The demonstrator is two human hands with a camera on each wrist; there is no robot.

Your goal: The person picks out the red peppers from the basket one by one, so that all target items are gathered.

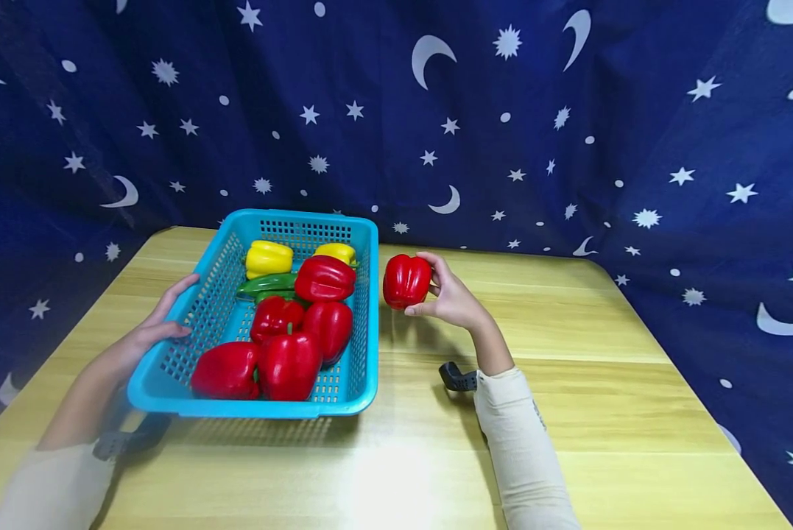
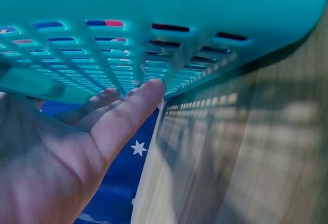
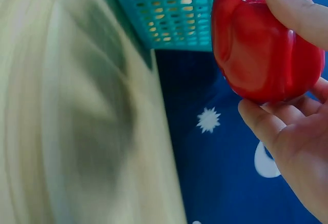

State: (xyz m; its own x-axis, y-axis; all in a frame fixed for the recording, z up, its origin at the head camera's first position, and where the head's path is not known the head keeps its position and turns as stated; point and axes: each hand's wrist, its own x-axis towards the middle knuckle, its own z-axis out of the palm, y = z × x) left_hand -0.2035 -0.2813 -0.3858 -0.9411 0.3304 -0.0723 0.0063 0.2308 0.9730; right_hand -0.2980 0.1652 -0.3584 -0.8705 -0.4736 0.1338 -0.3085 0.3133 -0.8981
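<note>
In the head view a blue plastic basket (image 1: 363, 316) with mesh walls sits at the left of the table. My left hand (image 1: 147, 335) holds its left rim, the thumb over the edge. The left wrist view shows that hand's fingers (image 2: 128, 106) along the outside of the wall. Inside lie several red bell peppers (image 1: 290, 368), two yellow bell peppers (image 1: 269, 259) and something long and green (image 1: 270, 285), partly covered. Right of the basket, my right hand (image 1: 452, 294) grips another red bell pepper (image 1: 406, 282) between thumb and fingertips, raised above the table.
The light wooden table (image 1: 535, 442) carries the basket. A dark blue curtain (image 1: 369, 73) with white moons and stars hangs behind it and at both sides. Black wrist devices (image 1: 457, 377) sit beside the sleeves.
</note>
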